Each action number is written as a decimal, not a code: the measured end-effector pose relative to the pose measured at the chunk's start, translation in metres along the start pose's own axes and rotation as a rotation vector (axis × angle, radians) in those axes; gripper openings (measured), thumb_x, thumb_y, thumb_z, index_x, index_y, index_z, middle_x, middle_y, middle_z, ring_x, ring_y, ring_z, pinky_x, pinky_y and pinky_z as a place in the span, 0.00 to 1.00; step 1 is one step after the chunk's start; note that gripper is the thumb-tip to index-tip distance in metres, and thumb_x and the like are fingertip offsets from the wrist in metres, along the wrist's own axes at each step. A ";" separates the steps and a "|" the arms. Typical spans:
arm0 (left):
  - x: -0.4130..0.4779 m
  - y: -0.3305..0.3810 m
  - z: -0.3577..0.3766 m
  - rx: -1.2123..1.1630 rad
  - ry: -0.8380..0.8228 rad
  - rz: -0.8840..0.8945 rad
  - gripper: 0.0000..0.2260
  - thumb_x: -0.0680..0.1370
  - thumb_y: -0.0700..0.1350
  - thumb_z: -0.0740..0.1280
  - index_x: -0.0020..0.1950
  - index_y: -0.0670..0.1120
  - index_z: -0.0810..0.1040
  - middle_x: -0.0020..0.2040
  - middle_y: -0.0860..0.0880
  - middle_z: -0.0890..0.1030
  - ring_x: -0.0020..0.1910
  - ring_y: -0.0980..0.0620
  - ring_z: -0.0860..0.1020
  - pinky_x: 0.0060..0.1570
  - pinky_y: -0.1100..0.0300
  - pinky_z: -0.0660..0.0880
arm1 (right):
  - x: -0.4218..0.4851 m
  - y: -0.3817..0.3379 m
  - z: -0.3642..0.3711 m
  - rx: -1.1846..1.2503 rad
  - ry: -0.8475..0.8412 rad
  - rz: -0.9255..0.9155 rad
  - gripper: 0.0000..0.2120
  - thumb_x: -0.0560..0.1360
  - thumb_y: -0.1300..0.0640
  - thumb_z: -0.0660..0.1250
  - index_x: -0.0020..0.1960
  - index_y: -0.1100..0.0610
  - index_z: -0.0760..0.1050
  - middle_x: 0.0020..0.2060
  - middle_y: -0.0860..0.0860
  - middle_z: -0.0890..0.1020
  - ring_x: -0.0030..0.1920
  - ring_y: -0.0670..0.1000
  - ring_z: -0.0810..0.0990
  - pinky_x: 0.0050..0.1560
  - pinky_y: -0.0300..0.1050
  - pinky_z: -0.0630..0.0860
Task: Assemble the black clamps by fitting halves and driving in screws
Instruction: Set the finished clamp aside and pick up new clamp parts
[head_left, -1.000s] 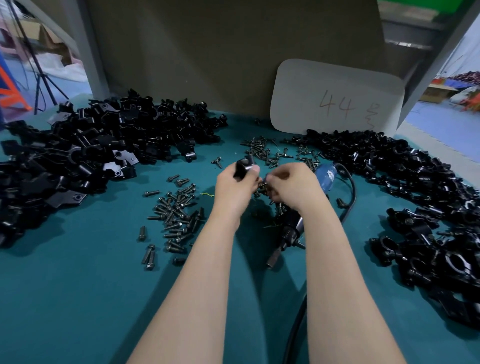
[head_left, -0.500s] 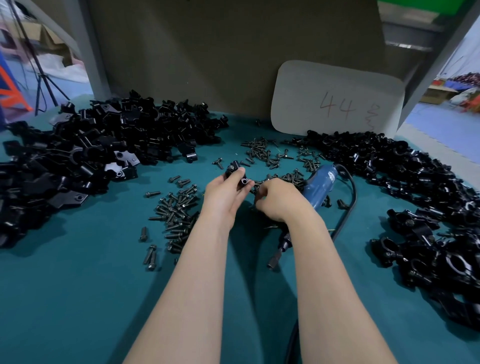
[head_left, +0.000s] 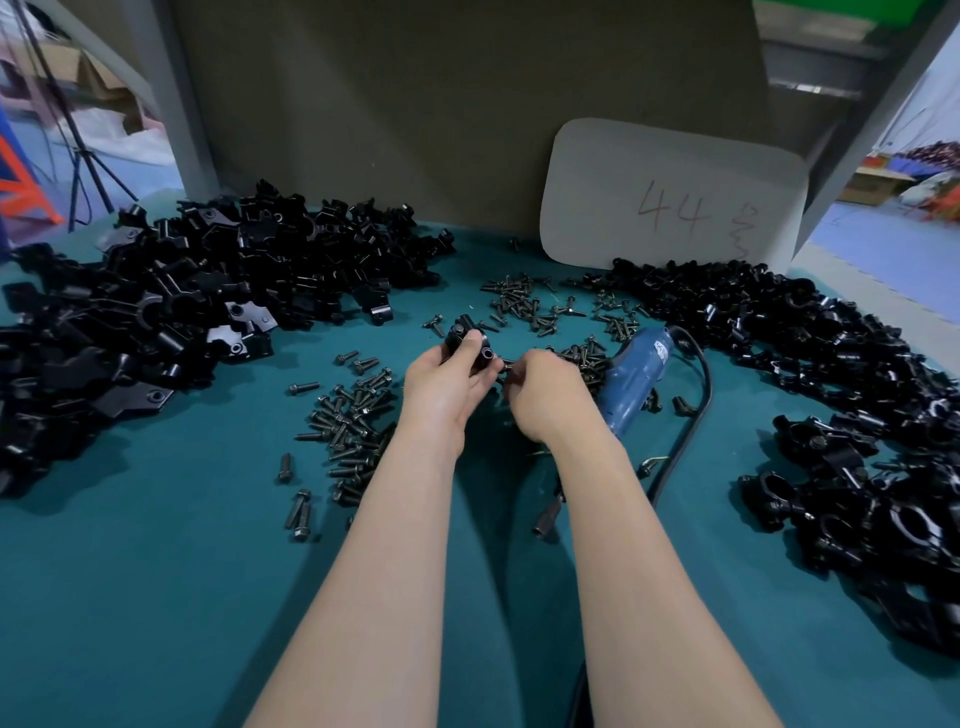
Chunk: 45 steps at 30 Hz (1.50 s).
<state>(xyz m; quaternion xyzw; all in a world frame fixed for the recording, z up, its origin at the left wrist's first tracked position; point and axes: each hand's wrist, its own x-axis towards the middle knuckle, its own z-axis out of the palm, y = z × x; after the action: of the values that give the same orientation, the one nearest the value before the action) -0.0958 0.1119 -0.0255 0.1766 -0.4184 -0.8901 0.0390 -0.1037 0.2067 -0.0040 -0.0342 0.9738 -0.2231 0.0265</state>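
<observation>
My left hand (head_left: 447, 387) grips a black clamp (head_left: 467, 345) above the middle of the teal table, its screw holes facing up. My right hand (head_left: 543, 397) is curled beside it, fingertips at the clamp's right end, pinching a small dark screw (head_left: 506, 364) that is mostly hidden. A blue electric screwdriver (head_left: 636, 376) lies on the table just right of my right hand, its bit (head_left: 548, 519) pointing toward me under my forearm.
A heap of black clamp halves (head_left: 171, 317) fills the left side. Black clamps (head_left: 831, 389) are piled along the right. Loose screws (head_left: 353, 421) lie left of my hands and more screws (head_left: 524, 304) behind them. A white card marked 44 (head_left: 670, 197) leans on the back wall.
Both hands have dropped lower and shifted left, off the screwdriver. The clamp has turned in my left hand so its holes face up, and my right hand now sits against its right end.
</observation>
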 end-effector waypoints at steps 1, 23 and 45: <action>0.000 0.000 0.000 -0.008 -0.007 0.000 0.04 0.79 0.41 0.67 0.49 0.40 0.76 0.55 0.39 0.79 0.43 0.49 0.82 0.45 0.63 0.81 | 0.000 0.001 -0.003 0.109 0.055 0.002 0.08 0.79 0.62 0.61 0.56 0.60 0.75 0.52 0.58 0.80 0.49 0.55 0.79 0.46 0.44 0.74; -0.001 -0.002 0.003 0.004 -0.088 0.074 0.06 0.78 0.35 0.67 0.54 0.38 0.78 0.51 0.42 0.82 0.47 0.50 0.82 0.52 0.62 0.79 | -0.001 0.009 -0.012 0.605 0.262 -0.094 0.09 0.74 0.60 0.69 0.39 0.48 0.75 0.40 0.46 0.81 0.44 0.48 0.81 0.48 0.37 0.77; -0.009 -0.010 0.018 0.340 0.054 0.439 0.10 0.77 0.41 0.69 0.58 0.47 0.77 0.48 0.51 0.82 0.44 0.60 0.79 0.38 0.75 0.71 | -0.001 0.000 -0.010 0.334 0.237 -0.071 0.19 0.82 0.52 0.56 0.45 0.65 0.77 0.40 0.58 0.83 0.42 0.57 0.81 0.45 0.49 0.77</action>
<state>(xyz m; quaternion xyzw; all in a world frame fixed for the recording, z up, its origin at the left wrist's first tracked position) -0.0929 0.1337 -0.0201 0.1095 -0.5888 -0.7723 0.2119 -0.1032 0.2111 0.0056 -0.0372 0.9179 -0.3846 -0.0907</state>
